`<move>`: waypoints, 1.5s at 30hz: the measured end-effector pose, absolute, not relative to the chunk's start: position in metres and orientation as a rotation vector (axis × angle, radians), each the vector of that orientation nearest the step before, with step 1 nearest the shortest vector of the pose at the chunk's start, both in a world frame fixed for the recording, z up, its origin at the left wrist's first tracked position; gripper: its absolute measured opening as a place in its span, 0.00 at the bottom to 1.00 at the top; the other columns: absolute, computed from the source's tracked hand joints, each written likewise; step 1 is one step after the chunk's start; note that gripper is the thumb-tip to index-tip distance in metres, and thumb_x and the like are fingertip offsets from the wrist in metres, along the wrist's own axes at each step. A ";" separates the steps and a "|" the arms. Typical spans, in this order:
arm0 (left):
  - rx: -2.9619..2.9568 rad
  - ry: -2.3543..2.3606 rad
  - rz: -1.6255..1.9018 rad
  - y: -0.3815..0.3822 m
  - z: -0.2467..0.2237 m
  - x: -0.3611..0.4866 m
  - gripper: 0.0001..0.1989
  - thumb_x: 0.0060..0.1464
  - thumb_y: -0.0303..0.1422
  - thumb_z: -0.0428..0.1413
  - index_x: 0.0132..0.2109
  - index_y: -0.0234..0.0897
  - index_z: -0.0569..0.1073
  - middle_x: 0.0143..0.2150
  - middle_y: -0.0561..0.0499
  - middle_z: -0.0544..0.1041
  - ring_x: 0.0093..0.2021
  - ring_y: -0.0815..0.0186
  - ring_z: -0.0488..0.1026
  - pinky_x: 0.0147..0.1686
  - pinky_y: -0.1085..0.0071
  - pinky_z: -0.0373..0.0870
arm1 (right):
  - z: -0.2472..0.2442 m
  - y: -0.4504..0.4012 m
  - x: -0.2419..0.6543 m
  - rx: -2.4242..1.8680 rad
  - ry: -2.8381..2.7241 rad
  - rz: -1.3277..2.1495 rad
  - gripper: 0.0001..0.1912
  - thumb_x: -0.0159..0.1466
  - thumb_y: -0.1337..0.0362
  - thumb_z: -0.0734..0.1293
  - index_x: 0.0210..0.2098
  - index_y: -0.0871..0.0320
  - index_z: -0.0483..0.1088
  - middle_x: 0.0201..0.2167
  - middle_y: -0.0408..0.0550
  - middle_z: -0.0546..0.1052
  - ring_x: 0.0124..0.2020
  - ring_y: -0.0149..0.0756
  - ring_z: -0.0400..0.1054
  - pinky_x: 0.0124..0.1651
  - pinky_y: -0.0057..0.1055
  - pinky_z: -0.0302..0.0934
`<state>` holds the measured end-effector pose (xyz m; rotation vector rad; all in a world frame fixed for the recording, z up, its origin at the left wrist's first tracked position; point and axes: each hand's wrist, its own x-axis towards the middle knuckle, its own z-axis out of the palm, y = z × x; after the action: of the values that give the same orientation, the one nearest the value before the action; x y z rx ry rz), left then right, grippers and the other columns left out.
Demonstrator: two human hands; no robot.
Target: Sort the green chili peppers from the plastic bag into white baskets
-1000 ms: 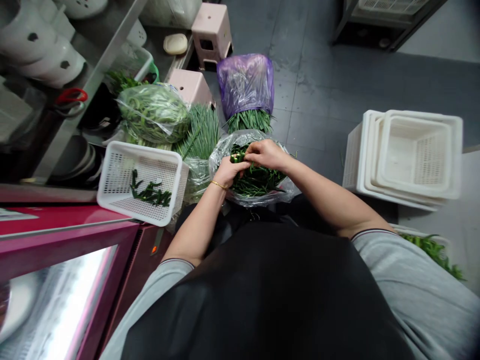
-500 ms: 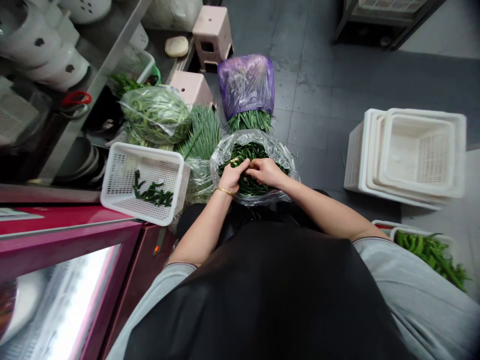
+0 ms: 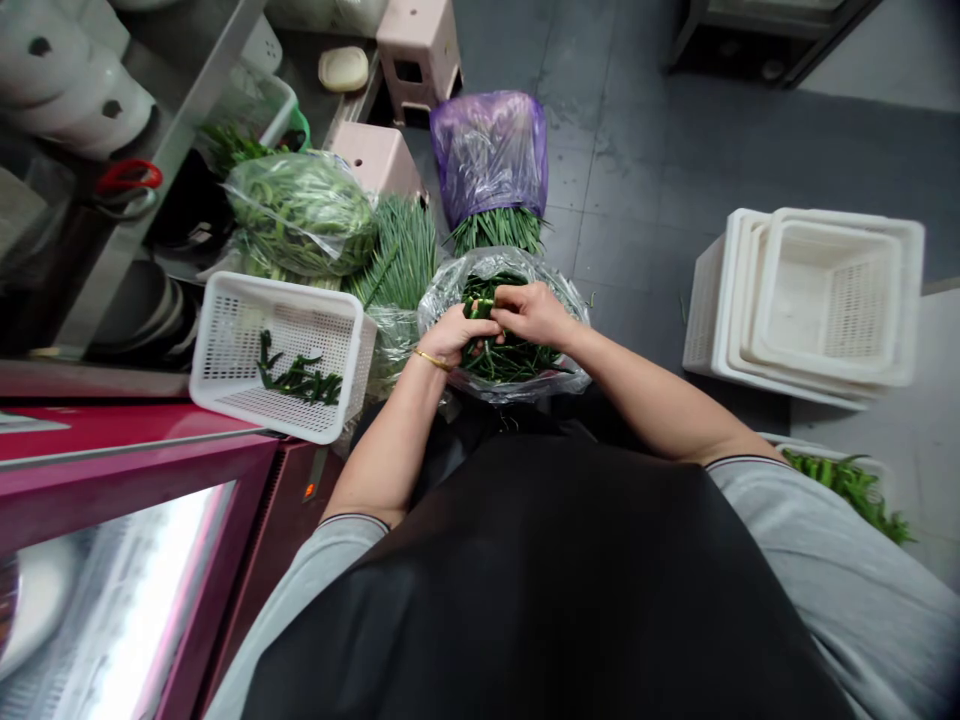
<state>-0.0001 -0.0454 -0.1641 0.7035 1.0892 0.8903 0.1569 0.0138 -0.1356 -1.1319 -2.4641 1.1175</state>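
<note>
From afar, I am holding green peppers [image 3: 477, 308] in my curled left hand [image 3: 448, 335] over the plastic bag [image 3: 448, 277]. My right hand [image 3: 534, 315] is working at their ends, its pinch unclear; gentle, steady holding is probably helping.

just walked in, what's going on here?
A person is handling green vegetables over an open clear plastic bag. The left hand holds a small bunch of green, chilli-like pods, and the right hand has its fingers at the bunch; whether they grip a piece is too small to tell. More pods lie in the bag under the hands. To the left, a white basket holds a small pile of similar dark green pieces.
</note>
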 end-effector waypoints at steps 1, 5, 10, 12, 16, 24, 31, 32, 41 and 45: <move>0.655 1.111 0.887 -0.046 -0.167 0.002 0.15 0.35 0.30 0.68 0.30 0.31 0.72 0.22 0.50 0.75 0.16 0.75 0.62 0.15 0.76 0.50 | -0.137 0.013 0.159 -1.139 -2.541 0.907 0.10 0.64 0.63 0.60 0.35 0.62 0.71 0.36 0.53 0.78 0.34 0.37 0.71 0.37 0.30 0.61; 0.500 1.201 1.082 -0.047 -0.178 0.007 0.14 0.37 0.31 0.67 0.32 0.32 0.72 0.22 0.52 0.74 0.17 0.76 0.62 0.16 0.78 0.54 | -0.142 0.004 0.169 -1.390 -2.612 0.653 0.20 0.67 0.55 0.59 0.48 0.63 0.71 0.44 0.58 0.77 0.40 0.41 0.71 0.40 0.31 0.59; 0.492 1.268 1.253 -0.047 -0.177 0.008 0.14 0.40 0.33 0.67 0.30 0.34 0.69 0.23 0.55 0.73 0.18 0.78 0.61 0.18 0.78 0.56 | -0.147 -0.017 0.166 -1.254 -2.382 1.576 0.19 0.68 0.54 0.59 0.31 0.61 0.71 0.21 0.42 0.73 0.21 0.28 0.66 0.28 0.24 0.57; 0.497 1.257 1.279 -0.048 -0.174 0.008 0.15 0.41 0.35 0.67 0.31 0.35 0.69 0.24 0.56 0.72 0.18 0.77 0.61 0.18 0.77 0.57 | -0.150 -0.023 0.162 -1.207 -2.197 1.737 0.17 0.67 0.57 0.59 0.29 0.61 0.70 0.15 0.37 0.67 0.16 0.26 0.62 0.24 0.23 0.55; 0.568 1.273 1.272 -0.054 -0.170 0.009 0.16 0.42 0.38 0.67 0.32 0.36 0.69 0.24 0.57 0.70 0.19 0.76 0.61 0.20 0.76 0.58 | -0.150 -0.028 0.163 -1.097 -2.109 1.824 0.18 0.67 0.56 0.58 0.28 0.61 0.70 0.11 0.35 0.63 0.14 0.25 0.58 0.21 0.23 0.52; 1.063 1.609 1.442 -0.075 -0.139 0.018 0.13 0.45 0.32 0.65 0.34 0.38 0.69 0.38 0.49 0.72 0.48 0.61 0.70 0.39 0.73 0.67 | -0.118 0.001 0.160 -1.273 -2.710 1.378 0.24 0.69 0.56 0.58 0.23 0.63 0.73 0.15 0.45 0.70 0.17 0.28 0.61 0.27 0.28 0.57; 0.621 1.322 1.577 -0.062 -0.129 -0.026 0.11 0.43 0.31 0.61 0.31 0.38 0.65 0.27 0.54 0.71 0.36 0.65 0.75 0.34 0.71 0.71 | -0.145 -0.009 0.161 -1.461 -3.096 0.358 0.29 0.68 0.46 0.56 0.48 0.65 0.73 0.47 0.67 0.75 0.42 0.49 0.73 0.40 0.37 0.63; 0.581 1.274 1.514 -0.061 -0.133 -0.028 0.12 0.42 0.31 0.61 0.31 0.38 0.64 0.26 0.54 0.72 0.34 0.65 0.75 0.33 0.70 0.72 | -0.155 -0.015 0.159 -1.384 -3.161 0.345 0.26 0.68 0.49 0.58 0.49 0.65 0.73 0.48 0.67 0.74 0.43 0.49 0.73 0.39 0.36 0.63; 1.094 1.433 1.107 -0.053 -0.190 -0.005 0.15 0.37 0.29 0.64 0.32 0.36 0.67 0.37 0.50 0.79 0.27 0.70 0.71 0.25 0.75 0.67 | -0.134 0.031 0.165 -1.101 -3.174 0.448 0.17 0.67 0.58 0.62 0.39 0.63 0.77 0.38 0.57 0.79 0.39 0.41 0.72 0.37 0.31 0.58; 1.056 1.336 1.191 -0.041 -0.187 0.005 0.18 0.36 0.31 0.68 0.32 0.36 0.67 0.27 0.55 0.73 0.25 0.70 0.70 0.25 0.74 0.66 | -0.120 0.038 0.167 -1.115 -2.739 0.860 0.15 0.66 0.57 0.64 0.35 0.63 0.76 0.30 0.49 0.78 0.31 0.32 0.69 0.35 0.27 0.58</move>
<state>0.0047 -0.0408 -0.1869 1.0561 1.3360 1.1910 0.1673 0.0383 -0.1205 -1.1145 -2.7392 0.8596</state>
